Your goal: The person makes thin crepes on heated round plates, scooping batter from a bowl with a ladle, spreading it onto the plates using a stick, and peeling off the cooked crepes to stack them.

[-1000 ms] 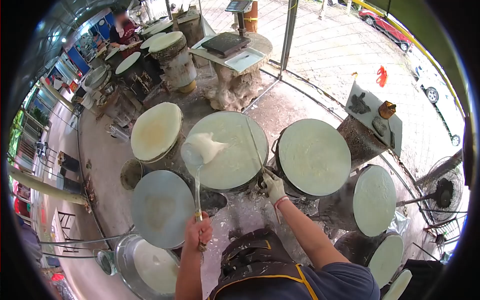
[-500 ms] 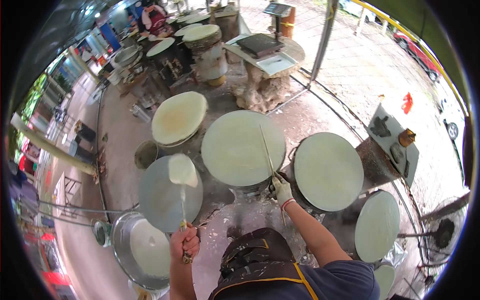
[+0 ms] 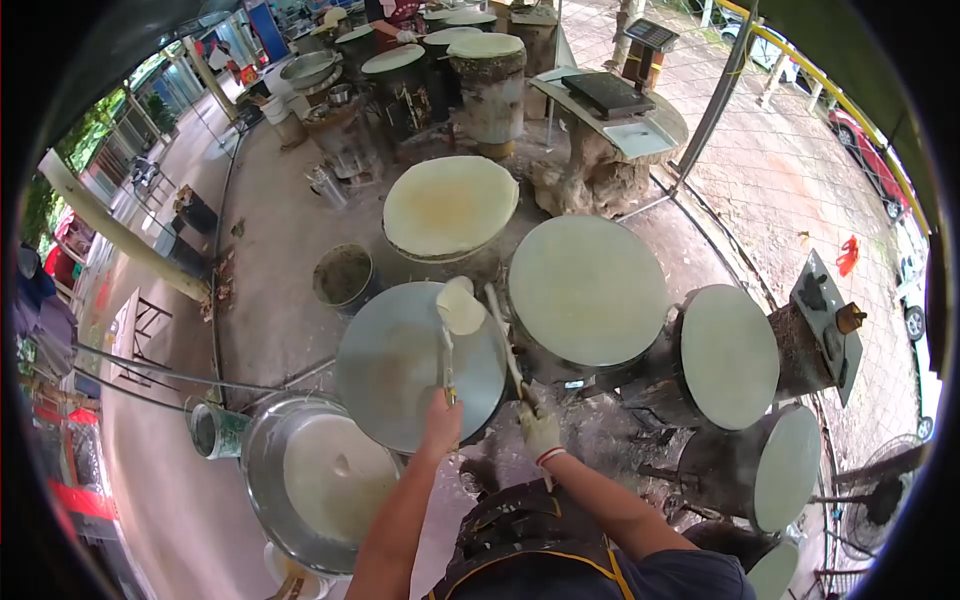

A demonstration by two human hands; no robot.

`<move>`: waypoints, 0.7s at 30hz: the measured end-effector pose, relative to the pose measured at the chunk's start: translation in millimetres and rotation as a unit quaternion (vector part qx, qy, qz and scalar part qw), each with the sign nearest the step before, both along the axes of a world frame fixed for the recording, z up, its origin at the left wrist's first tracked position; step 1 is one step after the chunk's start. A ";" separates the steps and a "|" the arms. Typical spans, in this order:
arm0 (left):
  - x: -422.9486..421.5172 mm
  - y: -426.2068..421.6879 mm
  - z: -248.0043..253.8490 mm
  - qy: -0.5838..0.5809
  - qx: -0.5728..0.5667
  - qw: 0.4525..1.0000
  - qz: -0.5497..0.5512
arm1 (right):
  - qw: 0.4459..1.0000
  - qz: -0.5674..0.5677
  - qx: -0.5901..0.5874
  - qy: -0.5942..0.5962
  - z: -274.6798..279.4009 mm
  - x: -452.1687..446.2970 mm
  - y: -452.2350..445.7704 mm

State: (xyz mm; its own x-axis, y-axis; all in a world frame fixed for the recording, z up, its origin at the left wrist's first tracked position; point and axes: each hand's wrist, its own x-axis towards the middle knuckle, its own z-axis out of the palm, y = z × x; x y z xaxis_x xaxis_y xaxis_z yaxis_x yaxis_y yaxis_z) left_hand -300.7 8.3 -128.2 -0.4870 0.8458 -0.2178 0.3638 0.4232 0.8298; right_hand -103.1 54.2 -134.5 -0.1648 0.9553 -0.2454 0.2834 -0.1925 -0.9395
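My left hand [image 3: 441, 425] is closed around the handle of a long ladle [image 3: 447, 365]. The ladle's batter-covered end [image 3: 461, 308] is over the far right part of a bare round griddle [image 3: 385, 375]; whether it touches the plate I cannot tell. My right hand [image 3: 541, 431], in a pale work glove, grips a long wooden stick [image 3: 505, 340], which points away from me along that griddle's right rim. To the left, a wide metal basin [image 3: 262, 500] holds pale batter [image 3: 335, 475].
Pale sheets cover round griddles beyond [image 3: 450, 208], ahead right [image 3: 588, 290] and right [image 3: 730, 355]. A dark bucket [image 3: 343, 278] stands past the bare griddle. A fan [image 3: 880, 495] is at far right. Farther back, a person's arm [image 3: 390, 30] reaches over more griddles.
My view has turned left. The ladle has moved across the bare griddle to its far right side. My right hand has brought the stick left, from the sheet-covered middle griddle to the bare griddle's rim.
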 end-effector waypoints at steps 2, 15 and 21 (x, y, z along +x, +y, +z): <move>-18.8 -4.1 7.5 0.069 -0.012 0.997 -0.023 | 0.985 0.034 -0.009 -0.171 -7.8 -5.5 -14.8; -137.5 -18.5 17.5 0.282 -0.091 0.952 -0.081 | 0.992 -0.068 -0.059 -0.088 2.3 -100.6 -35.6; -150.0 -34.8 33.3 0.304 -0.108 0.946 -0.032 | 0.991 -0.017 -0.128 0.030 -48.6 -120.3 1.1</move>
State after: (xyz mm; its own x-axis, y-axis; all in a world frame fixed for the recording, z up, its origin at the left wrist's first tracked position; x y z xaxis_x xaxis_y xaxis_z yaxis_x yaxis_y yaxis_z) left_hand -450.7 -26.5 -94.9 -0.5276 0.8452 -0.0852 0.7767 0.5206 0.3545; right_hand -223.4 55.3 -183.1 -0.1551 0.8686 -0.4707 0.2176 -0.4347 -0.8739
